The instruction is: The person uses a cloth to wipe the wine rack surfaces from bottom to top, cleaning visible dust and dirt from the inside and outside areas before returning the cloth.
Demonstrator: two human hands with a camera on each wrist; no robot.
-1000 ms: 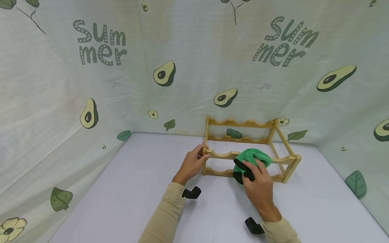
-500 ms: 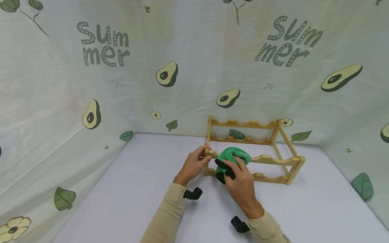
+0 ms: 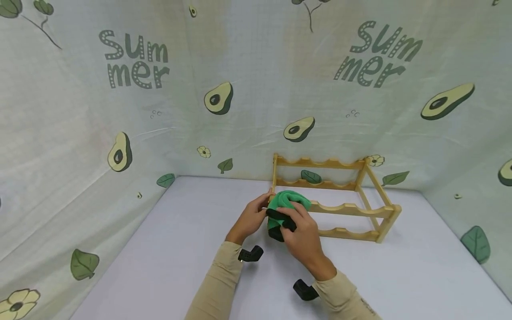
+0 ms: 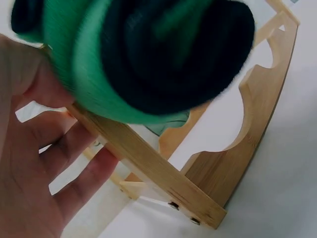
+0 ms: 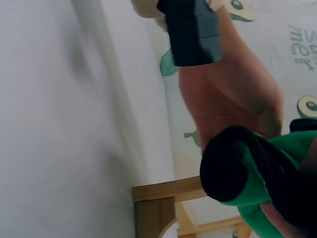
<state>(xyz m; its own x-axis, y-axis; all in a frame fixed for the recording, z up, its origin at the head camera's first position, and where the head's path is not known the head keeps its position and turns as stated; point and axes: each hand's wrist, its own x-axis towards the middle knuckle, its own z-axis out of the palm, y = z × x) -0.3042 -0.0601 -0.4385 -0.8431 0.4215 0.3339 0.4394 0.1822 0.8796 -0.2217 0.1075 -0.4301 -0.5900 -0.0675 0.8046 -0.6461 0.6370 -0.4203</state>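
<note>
A light wooden rack [image 3: 346, 210] with scalloped rails stands on the white table. At its front left corner, my left hand [image 3: 248, 220] holds the upright post [image 4: 148, 156], thumb on one side and fingers on the other. My right hand [image 3: 305, 235] grips a bunched green and black cloth [image 3: 290, 199] against the left end of the front rails. In the left wrist view the cloth [image 4: 86, 69] covers the top of the post, close to my left thumb. The right wrist view shows the cloth's black folds [image 5: 225, 173] beside my left hand [image 5: 233, 94].
Behind the rack hangs a pale curtain [image 3: 248, 133] printed with avocados and leaves. The white tabletop [image 3: 192, 222] extends left and right of the rack. A black camera mount [image 3: 251, 254] sits at the left wrist, another [image 3: 305, 290] at the right.
My right hand has slid the cloth leftward along the front of the rack, from about the middle to the left corner post. My left hand keeps its hold there.
</note>
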